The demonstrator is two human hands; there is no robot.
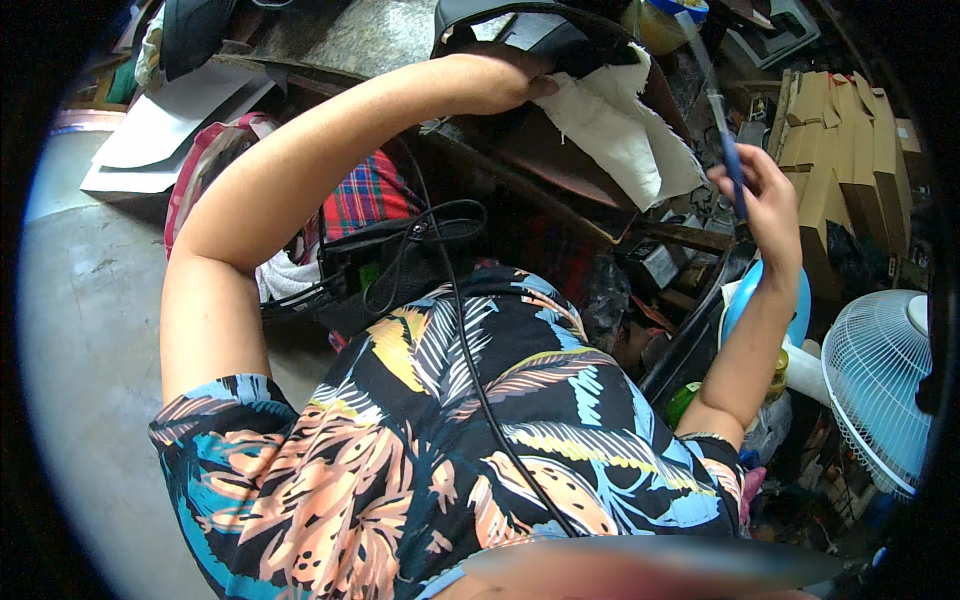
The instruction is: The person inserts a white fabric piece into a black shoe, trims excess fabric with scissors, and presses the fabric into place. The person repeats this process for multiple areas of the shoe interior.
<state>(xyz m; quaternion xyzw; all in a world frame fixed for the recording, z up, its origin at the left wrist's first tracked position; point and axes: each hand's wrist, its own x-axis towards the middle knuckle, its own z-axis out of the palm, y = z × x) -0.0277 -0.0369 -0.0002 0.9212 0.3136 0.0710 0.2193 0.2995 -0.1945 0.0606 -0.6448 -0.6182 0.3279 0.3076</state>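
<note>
My left hand (500,80) reaches across the bench, its fingers closed at the edge of a black, leather-like piece (575,35). Its fingertips are partly hidden there. A torn-edged white cloth (625,130) hangs from this piece, close beside the fingers. Off to the right, my right hand (765,190) is raised and closed round the blue handle of a long, thin tool (722,120). The tool's narrow pale end points up and away; its exact kind does not show. A brown sheet or board (545,150) lies beneath the cloth.
A white fan (880,385) stands at the right, near a stack of cardboard (845,150). At the far right is a tub with a blue rim (680,8). White sheets (165,125) lie at the left. A black cord (455,300) runs down my front.
</note>
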